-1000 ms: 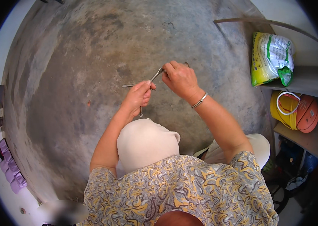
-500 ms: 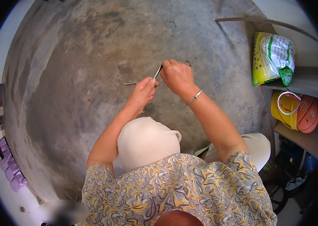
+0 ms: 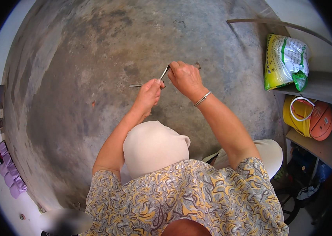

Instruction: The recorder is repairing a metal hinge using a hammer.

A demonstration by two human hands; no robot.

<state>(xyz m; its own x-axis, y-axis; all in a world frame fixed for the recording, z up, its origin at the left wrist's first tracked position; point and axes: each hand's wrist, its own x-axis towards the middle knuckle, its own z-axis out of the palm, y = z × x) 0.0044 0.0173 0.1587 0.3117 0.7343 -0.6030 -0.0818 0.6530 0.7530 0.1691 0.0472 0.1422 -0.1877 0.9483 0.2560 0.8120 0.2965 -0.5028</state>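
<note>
My left hand [image 3: 149, 93] is closed, thumb on top, around the lower end of a thin shiny metal strip [image 3: 164, 72]. The strip slants up to my right hand [image 3: 186, 78], whose fingers are curled at its upper end; a dark bit shows there, too small to name. Beyond the right knuckles a short brownish end [image 3: 197, 65] shows; I cannot tell whether the hand holds it. Left of my left hand, a flat grey metal piece [image 3: 135, 85] points out sideways, and whether it is held or lies on the floor is unclear. A bracelet [image 3: 203, 98] circles my right wrist.
Stained concrete floor [image 3: 75, 78] spreads under the hands. Light-trousered knees [image 3: 156, 147] are close below. On the right, shelves carry a yellow-green-white bag [image 3: 286, 61], a yellow bucket [image 3: 297, 120] and an orange basketball [image 3: 321, 121]. A purple pocketed holder [image 3: 11, 169] hangs at the left wall.
Both hands keep their grips. The left hand has shifted very slightly up; otherwise little differs.
</note>
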